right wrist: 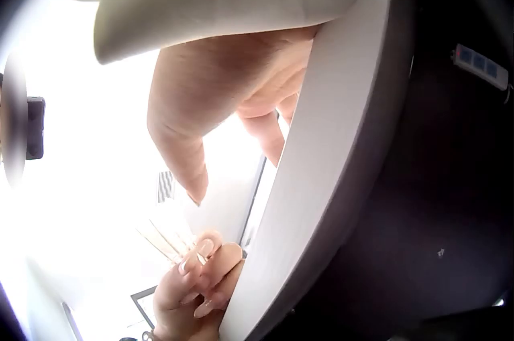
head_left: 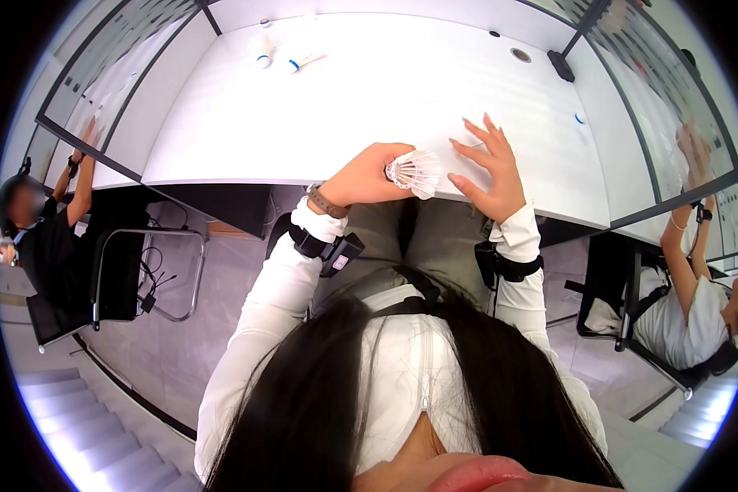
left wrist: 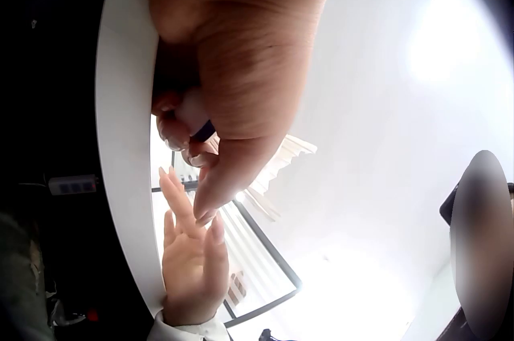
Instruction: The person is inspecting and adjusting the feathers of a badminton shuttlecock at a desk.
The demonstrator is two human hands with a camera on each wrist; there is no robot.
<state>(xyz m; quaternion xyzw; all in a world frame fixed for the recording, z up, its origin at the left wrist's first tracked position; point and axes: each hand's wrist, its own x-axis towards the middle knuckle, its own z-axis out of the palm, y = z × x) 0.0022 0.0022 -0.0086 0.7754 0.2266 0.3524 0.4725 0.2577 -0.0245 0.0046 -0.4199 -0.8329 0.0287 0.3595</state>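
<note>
My left hand [head_left: 367,176] grips a white feathered shuttlecock [head_left: 418,172] over the table's front edge, its skirt pointing right. In the left wrist view the fingers of the left hand [left wrist: 249,68] curl round the shuttlecock's base [left wrist: 193,112], which has a dark blue band; the feathers [left wrist: 281,164] fan out beyond the thumb. To the right of the feathers, apart from them, my right hand [head_left: 496,176] is held with its fingers spread, holding nothing. The right wrist view shows the right hand [right wrist: 225,92] above the feathers [right wrist: 167,241], not touching them.
Two shuttlecocks [head_left: 263,59] [head_left: 297,65] lie at the table's back left. A small blue and white piece [head_left: 580,119] lies at the right, a black device [head_left: 560,66] at the back right. Dark-framed partitions [head_left: 123,98] flank the white table [head_left: 344,107]; a person sits beyond each side.
</note>
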